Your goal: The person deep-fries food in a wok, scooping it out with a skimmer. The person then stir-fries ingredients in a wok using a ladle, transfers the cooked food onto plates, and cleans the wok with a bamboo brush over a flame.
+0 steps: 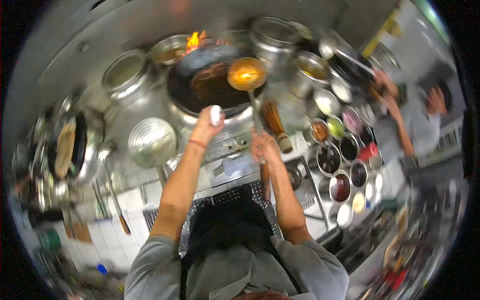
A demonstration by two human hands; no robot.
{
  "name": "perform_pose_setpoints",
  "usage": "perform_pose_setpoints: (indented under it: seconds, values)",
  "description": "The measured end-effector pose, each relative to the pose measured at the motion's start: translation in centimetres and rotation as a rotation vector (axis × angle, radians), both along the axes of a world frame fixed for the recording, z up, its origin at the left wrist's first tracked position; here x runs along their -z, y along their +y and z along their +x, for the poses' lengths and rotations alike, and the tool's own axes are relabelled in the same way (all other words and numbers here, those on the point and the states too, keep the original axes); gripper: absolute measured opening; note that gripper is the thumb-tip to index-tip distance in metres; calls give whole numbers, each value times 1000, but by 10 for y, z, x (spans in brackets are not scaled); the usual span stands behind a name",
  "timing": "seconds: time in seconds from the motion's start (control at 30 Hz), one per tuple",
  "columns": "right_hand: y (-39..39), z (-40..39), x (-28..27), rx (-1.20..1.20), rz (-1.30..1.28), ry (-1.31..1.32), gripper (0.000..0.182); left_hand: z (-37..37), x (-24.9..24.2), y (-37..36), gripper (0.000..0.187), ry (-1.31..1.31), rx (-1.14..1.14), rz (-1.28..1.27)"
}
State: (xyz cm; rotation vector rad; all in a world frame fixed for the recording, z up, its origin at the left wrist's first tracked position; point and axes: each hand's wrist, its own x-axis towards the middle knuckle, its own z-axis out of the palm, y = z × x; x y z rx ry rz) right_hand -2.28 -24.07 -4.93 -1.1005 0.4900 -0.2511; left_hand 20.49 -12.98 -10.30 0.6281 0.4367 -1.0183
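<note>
A black wok sits on a burner with brown noodles in it and flames licking its far rim. My left hand grips the wok's near edge through a white cloth. My right hand is closed on the wooden handle of a long ladle. The ladle's bowl hovers over the right side of the wok and holds orange-brown liquid.
Several bowls of sauces and seasonings line the counter to the right. Steel pots ring the wok. A round steel strainer lies at the left, a bamboo brush beside the ladle. Another person works at the right.
</note>
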Motion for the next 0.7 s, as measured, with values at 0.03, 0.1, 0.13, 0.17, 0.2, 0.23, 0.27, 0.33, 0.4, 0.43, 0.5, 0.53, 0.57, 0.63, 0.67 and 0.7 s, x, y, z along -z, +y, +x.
perform_pose_setpoints:
  seconds: [0.03, 0.1, 0.13, 0.17, 0.2, 0.23, 0.27, 0.33, 0.4, 0.43, 0.5, 0.53, 0.57, 0.63, 0.67, 0.7]
  values:
    - [-19, 9, 9, -74, 57, -27, 33, -12, -1, -3, 16, -90, -41, -61]
    - [-25, 11, -1, -83, 343, -100, 18, -18, 10, -12, 18, -208, -64, -19]
    - [-28, 7, -5, -124, 381, -86, 18, -26, 2, -15, 20, -190, -93, 31]
    - [-24, 0, -8, -164, 423, -63, 18, -22, 20, -6, 22, -345, 54, -130]
    - [-11, -12, -23, -157, 465, 1, 18, -28, 12, 7, 24, -328, 96, -55]
    - [-3, -22, -36, -141, 499, 58, 18, -34, -8, 20, 27, -311, 148, 12]
    - [-2, -30, -33, -147, 479, 63, 18, -47, -33, 40, 31, -380, 90, 178]
    - [-7, -45, -28, -95, 299, 128, 17, -66, 13, 84, 49, -559, 12, 569]
    - [-12, -39, -33, -65, 72, 169, 14, -109, -32, 130, 88, -967, -43, 872]
    - [-13, -33, -40, -92, 7, 163, 12, -120, -24, 152, 97, -1017, 105, 1002]
    - [-24, -16, -42, -188, -97, 142, 13, -143, 18, 177, 77, -1167, 203, 1036]
    - [-14, -1, -55, -178, -113, 118, 9, -155, 30, 183, 73, -1264, 317, 1311]
    - [-2, 13, -68, -173, -129, 98, 11, -167, 40, 186, 70, -1325, 445, 1590]
    - [15, 53, -86, -283, -272, 21, 9, -173, 55, 187, 65, -1320, 268, 1533]
    - [24, 81, -93, -340, -374, -10, 10, -176, 61, 187, 62, -1383, 197, 1496]
    - [32, 108, -101, -386, -478, -31, 10, -176, 58, 184, 60, -1361, 190, 1499]
